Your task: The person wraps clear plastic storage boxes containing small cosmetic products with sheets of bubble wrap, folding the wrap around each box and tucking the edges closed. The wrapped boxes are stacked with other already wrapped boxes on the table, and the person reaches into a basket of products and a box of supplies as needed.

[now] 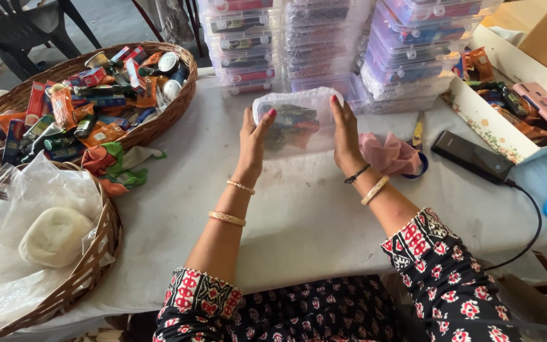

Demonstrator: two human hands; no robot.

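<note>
1. Far left, low: we see a wicker basket [96,253] lined with clear plastic, a pale round lump [54,235] lying in it.
2. Above it, a second wicker basket [7,104] heaped with small colourful packets and tubes. An orange-green cloth [116,166] lies against its near rim.
3. Left hand [252,142]: grasping the left edge of a clear plastic box [295,120], thumb up along its side.
4. The box is held up just above the white tabletop [299,215], centre of view, tilted toward us. Dark and coloured items show through it; we can't tell what they are, the plastic blurs them.
5. Right hand [345,134]: grasping the box's right edge, fingers upright against it.
6. Behind the box: stacks of similar clear boxes [324,38], filled, along the far side.
7. Right of the right hand: a pink cloth [389,154], scissors [418,136] just beside it, partly tucked under.
8. Further right: a dark slab-shaped device [471,156] with a cable attached.
9. Far right: an open cardboard box [492,126] holding more packets.
</note>
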